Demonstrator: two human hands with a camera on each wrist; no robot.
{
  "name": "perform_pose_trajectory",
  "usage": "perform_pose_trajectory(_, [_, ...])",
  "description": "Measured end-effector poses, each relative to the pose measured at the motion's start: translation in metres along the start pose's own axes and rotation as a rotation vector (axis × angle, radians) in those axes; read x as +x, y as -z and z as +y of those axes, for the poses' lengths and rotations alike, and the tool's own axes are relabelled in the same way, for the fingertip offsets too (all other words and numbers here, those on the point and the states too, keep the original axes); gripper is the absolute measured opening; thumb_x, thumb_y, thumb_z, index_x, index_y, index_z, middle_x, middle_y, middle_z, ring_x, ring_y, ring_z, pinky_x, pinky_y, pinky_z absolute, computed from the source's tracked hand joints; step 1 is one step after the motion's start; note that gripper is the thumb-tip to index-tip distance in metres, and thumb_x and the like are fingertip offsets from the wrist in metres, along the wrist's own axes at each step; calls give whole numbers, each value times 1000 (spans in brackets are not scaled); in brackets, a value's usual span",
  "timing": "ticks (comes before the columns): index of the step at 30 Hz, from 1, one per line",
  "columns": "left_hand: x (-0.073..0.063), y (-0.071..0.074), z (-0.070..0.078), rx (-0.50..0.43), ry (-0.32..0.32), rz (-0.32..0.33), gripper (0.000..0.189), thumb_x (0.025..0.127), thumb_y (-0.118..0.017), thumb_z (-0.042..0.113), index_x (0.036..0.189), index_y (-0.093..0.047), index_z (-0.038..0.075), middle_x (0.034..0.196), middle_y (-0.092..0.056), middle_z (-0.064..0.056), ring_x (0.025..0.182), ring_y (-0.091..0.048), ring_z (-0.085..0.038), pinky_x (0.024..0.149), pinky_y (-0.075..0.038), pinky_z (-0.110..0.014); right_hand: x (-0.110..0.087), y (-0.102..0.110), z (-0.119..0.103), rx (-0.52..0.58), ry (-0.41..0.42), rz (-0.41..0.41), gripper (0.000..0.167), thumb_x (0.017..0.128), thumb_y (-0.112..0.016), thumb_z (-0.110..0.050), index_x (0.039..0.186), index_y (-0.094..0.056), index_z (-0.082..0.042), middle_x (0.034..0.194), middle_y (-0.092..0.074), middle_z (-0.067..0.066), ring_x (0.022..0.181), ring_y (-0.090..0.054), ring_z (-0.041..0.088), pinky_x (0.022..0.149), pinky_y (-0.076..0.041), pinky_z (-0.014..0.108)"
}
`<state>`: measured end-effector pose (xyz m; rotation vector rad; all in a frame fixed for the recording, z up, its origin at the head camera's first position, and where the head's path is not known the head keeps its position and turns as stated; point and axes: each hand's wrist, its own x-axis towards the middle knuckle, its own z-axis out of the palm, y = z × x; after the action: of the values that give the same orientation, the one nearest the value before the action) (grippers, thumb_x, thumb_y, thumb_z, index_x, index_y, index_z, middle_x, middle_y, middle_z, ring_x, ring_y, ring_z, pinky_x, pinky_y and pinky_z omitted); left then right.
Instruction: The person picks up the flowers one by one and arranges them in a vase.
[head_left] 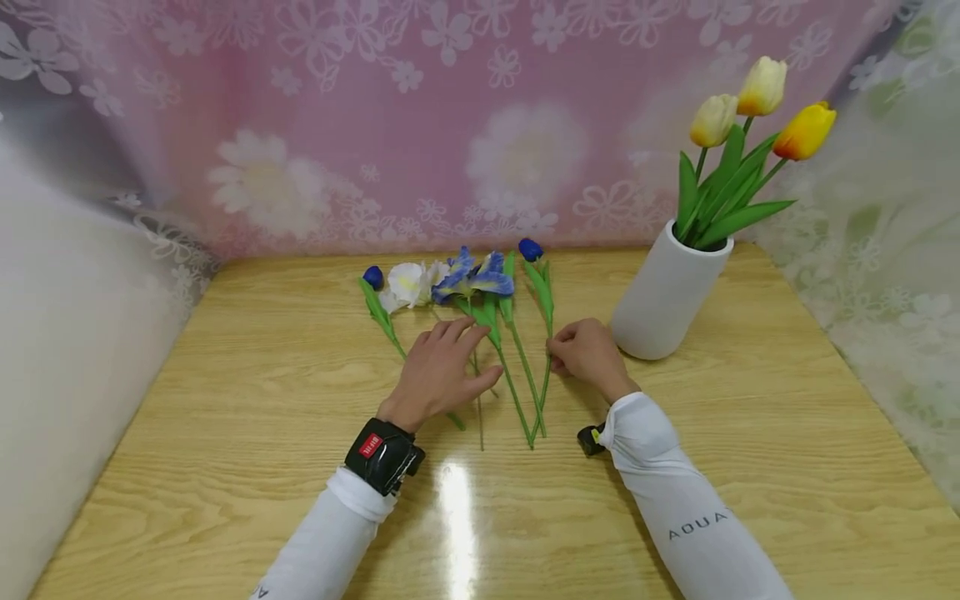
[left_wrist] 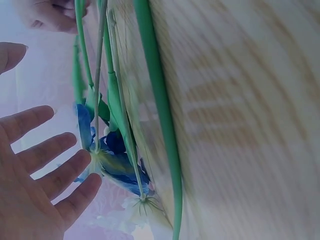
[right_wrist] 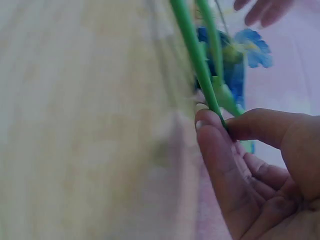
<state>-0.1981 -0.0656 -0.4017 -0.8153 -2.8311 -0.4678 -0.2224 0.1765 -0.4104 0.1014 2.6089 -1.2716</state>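
Note:
My right hand [head_left: 591,354] pinches the green stem [right_wrist: 200,65] of a blue tulip [head_left: 530,249] between thumb and fingers; this tulip lies at the right end of a row of artificial flowers. Over the stems in the middle of the row, my left hand [head_left: 442,367] is spread with straight fingers and holds nothing. Beyond it are a blue iris [head_left: 491,279] and a white flower [head_left: 407,283]. Another blue tulip [head_left: 372,277] lies at the row's left end. In the left wrist view, a thick green stem [left_wrist: 162,110] crosses in front of the wooden surface.
A white vase [head_left: 660,300] stands to the right of my right hand, with cream tulips [head_left: 762,87] and a yellow-orange tulip [head_left: 806,132] in it. A pink floral curtain [head_left: 420,150] hangs behind the wooden table [head_left: 247,400].

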Motion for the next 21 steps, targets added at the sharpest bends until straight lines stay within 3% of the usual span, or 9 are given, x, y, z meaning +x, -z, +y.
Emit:
perform_pose_trajectory(5, [2, 0, 3, -1, -3, -1, 58, 90, -55, 53, 135, -55, 16, 138, -48, -10, 124, -44, -30, 96, -39, -51, -9, 11, -6, -14, 119, 111, 24, 95, -58, -20, 96, -68, 2, 76, -69, 10, 69, -69, 25, 59, -54, 29])
perform_pose_trajectory(10, [7, 1, 6, -19, -6, -7, 59, 91, -53, 53, 137, -53, 16, 140, -46, -10, 126, -42, -30, 98, -37, -51, -15, 22, -15, -82, 253, 245, 24, 94, -60, -22, 98, -69, 0, 80, -69, 9, 70, -67, 21, 59, -50, 29])
perform_pose_trajectory(21, [15, 1, 14, -23, -41, -11, 60, 91, -52, 55, 138, -52, 18, 140, -45, -8, 124, -44, -29, 96, -39, -52, -29, 42, -27, 4, 450, 445, 23, 93, -63, -17, 100, -70, 3, 88, -69, 13, 74, -65, 23, 67, -52, 32])
